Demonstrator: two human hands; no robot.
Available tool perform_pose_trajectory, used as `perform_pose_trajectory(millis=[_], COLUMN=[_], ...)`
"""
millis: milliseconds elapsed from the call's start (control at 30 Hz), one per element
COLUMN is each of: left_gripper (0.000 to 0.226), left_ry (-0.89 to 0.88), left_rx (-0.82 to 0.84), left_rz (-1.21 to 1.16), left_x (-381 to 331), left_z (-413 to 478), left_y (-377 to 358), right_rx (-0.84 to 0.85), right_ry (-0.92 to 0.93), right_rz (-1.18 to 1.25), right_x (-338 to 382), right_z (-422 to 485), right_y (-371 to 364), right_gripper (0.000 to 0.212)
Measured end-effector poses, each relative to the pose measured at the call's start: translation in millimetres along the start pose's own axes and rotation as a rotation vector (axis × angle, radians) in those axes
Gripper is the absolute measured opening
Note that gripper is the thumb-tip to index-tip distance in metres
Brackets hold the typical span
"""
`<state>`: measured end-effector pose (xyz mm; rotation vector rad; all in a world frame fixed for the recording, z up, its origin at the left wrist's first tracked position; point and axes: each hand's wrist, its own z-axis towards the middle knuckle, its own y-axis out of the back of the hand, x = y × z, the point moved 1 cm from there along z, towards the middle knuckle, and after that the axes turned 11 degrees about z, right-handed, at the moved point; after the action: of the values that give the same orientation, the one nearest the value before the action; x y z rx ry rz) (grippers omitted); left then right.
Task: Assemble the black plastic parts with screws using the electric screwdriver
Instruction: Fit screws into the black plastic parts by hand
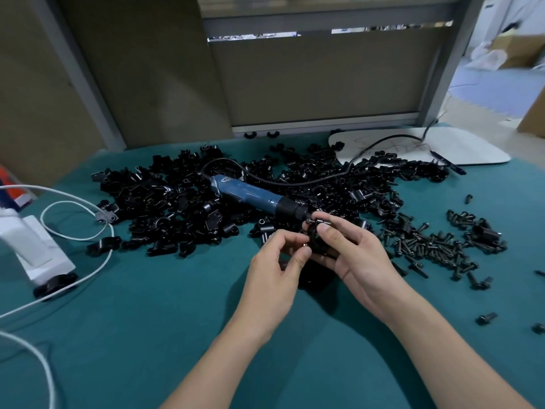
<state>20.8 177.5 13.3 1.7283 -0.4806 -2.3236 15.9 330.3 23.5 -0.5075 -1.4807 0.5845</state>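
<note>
Though a white cable (76, 202) loops over the green table (177, 305) at the left, nothing there is in play. Toward the middle, the heap of black plastic parts (165, 202) spreads across the far side. The electric screwdriver (250, 194) lies on it untouched, its tip pointing right toward the hands. Nearer, the left hand (277, 261) pinches one side of a black part (317, 245) with thumb and curled forefinger. The right hand (354, 255) cradles the other side and pinches a screw (318, 221) in its fingertips just above it. To the right lie loose screws (436, 246). This looks like the screw-seating step. Next, I judge, the screw must be started in its hole and one hand freed to fetch the driver.
</note>
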Motion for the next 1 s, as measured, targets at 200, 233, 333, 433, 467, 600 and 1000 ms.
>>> perform_pose_trajectory(millis=[200,233,333,433,467,600,1000], left_gripper=[0.007,0.013,0.005,0.013,0.013,0.010,0.006], left_ry=[0.042,0.039,0.036,0.015,0.018,0.074,-0.003], left_rx=[-0.028,-0.024,-0.008,0.022,0.018,-0.023,0.014], left_rz=[-0.046,-0.016,0.024,-0.033,-0.053,-0.025,0.085], left_x=[-2.2,-0.4,2.2,1.9,1.6,0.2,2.5], left_z=[-0.4,-0.5,0.2,-0.2,-0.1,-0.1,-0.2], left_y=[-0.1,-0.5,0.5,0.6,0.8,0.9,8.6], right_rx=[0.009,0.013,0.009,0.002,0.002,0.009,0.024], right_ry=[0.006,0.006,-0.002,-0.002,-0.002,-0.002,-0.026], right_rz=[0.005,-0.011,-0.047,-0.025,-0.021,-0.032,-0.038], right_x=[1.4,1.2,0.9,0.7,0.6,-0.7,1.4], right_z=[0.3,0.2,-0.1,0.3,0.4,0.4,-0.3], right_y=[0.6,0.8,1.1,1.3,1.2,1.0,0.4], right_gripper=[0.034,0.035,0.036,0.034,0.033,0.034,0.032])
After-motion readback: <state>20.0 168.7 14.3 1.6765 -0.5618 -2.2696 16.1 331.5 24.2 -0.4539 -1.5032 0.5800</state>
